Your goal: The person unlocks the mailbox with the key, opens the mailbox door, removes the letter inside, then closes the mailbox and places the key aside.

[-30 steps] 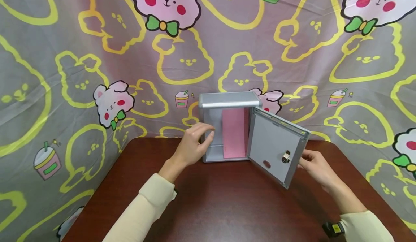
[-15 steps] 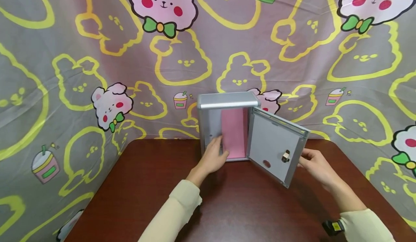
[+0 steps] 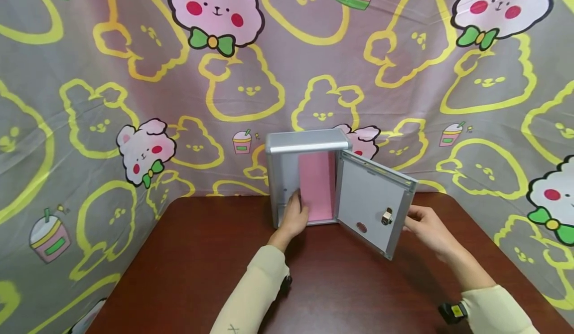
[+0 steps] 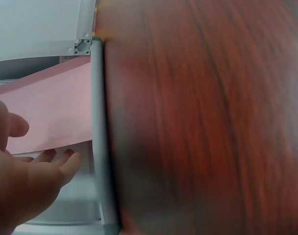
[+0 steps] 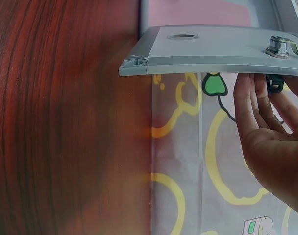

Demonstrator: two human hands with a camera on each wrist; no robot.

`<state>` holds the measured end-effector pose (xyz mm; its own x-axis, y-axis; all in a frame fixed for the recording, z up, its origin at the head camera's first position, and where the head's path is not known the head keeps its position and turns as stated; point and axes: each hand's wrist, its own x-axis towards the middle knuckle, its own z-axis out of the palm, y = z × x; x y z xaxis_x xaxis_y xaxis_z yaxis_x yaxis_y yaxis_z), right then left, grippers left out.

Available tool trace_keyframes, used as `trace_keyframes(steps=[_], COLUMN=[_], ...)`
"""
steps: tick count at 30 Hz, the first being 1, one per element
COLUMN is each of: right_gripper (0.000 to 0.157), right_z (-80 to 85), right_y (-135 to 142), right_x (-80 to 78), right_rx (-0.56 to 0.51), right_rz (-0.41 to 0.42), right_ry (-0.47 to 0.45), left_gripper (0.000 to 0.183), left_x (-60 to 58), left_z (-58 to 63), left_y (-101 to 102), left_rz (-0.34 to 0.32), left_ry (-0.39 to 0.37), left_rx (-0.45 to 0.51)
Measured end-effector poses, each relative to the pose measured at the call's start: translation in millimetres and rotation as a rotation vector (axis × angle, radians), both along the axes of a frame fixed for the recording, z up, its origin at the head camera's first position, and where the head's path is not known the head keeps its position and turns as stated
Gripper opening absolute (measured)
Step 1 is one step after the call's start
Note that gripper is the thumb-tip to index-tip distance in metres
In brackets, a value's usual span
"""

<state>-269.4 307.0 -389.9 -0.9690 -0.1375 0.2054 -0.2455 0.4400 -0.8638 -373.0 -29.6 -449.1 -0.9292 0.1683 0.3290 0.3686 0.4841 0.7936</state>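
A silver metal box (image 3: 309, 142) stands at the back of the table with its door (image 3: 372, 199) swung out to the right. Inside leans a tall pink sheet (image 3: 317, 184). My left hand (image 3: 294, 217) reaches into the opening at the sheet's left edge. In the left wrist view the fingers (image 4: 65, 166) go behind that edge and the thumb (image 4: 17, 125) stays in front, spread apart from them. Behind the door, my right hand (image 3: 428, 228) grips the lock's black key (image 5: 275, 83), its fingertips right at the outer face. The metal lock catch (image 5: 277, 46) sticks out inside.
The dark red-brown wooden table (image 3: 350, 284) spreads out before the box. Patterned cloth (image 3: 251, 89) hangs close behind and at both sides. The door's free lower corner (image 3: 389, 256) juts forward over the table. A round hole (image 5: 182, 36) pierces the door.
My left hand has moved right and into the box, from beside its left wall to the pink sheet's edge. The right hand and door have stayed put while the head view shifted slightly.
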Motion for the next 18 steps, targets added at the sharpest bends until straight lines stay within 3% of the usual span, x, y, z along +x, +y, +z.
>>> trace_keyframes(steps=[5,13,18], right_gripper=[0.03,0.029,0.029], right_z=[-0.5,1.0,0.6], right_y=[-2,-3,-4], right_x=[0.2,1.4,1.9], right_rx=[-0.016,-0.005,-0.004], right_rz=[0.007,-0.004,-0.013], right_ry=[0.003,0.0,-0.001], left_gripper=[0.052,0.048,0.047], left_x=[-4.3,-7.7,-8.6], left_z=[-5.8,-4.1,-4.6], left_y=[7,11,13], left_rz=[0.023,0.024,0.037], left_ry=[-0.004,-0.026,-0.011], left_rx=[0.04,0.091,0.05])
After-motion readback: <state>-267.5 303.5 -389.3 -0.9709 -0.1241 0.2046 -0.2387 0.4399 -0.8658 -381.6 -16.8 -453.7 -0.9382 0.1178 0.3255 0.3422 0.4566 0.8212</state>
